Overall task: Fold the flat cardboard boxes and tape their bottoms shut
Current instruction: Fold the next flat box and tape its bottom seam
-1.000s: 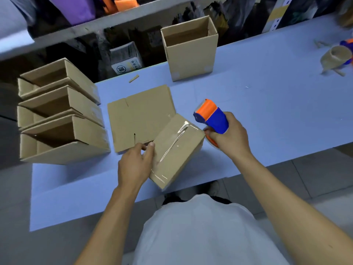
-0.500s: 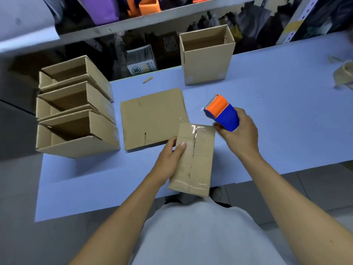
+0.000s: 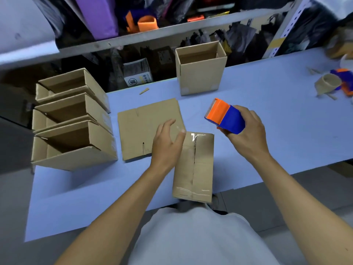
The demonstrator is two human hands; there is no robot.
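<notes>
Head view, box in hand: the folded box (image 3: 193,165) lies bottom-up at the near edge of the worktop (image 3: 267,131), just in front of the person's white shirt. Clear tape glints along its centre seam and across both ends.
Head view, left hand: the left hand (image 3: 166,142) is at the box's far left corner, fingers straight and spread, its grip released; the thumb tip looks to touch the taped corner, though the glare there makes contact hard to confirm.
Head view, right hand: the right hand (image 3: 248,134) is clenched around the blue and orange tape dispenser (image 3: 224,117), held in the air just beyond the box's far right corner, apart from it.
Head view, stock: one flat cardboard blank (image 3: 141,129) lies just behind the left hand, unfolded. Three finished boxes (image 3: 72,119) lie on their sides at the left end, nested in a row; one upright box (image 3: 200,69) stands at the back edge. A spent tape core (image 3: 327,86) and a second dispenser (image 3: 343,79) sit far right.
Step in hand: taping of this bottom appears done; the box is ready to be put aside.
Next move: likely calls for gripping the box, turning it and setting it with the others, then opening the flat blank, with the dispenser parked or kept in the right hand.
</notes>
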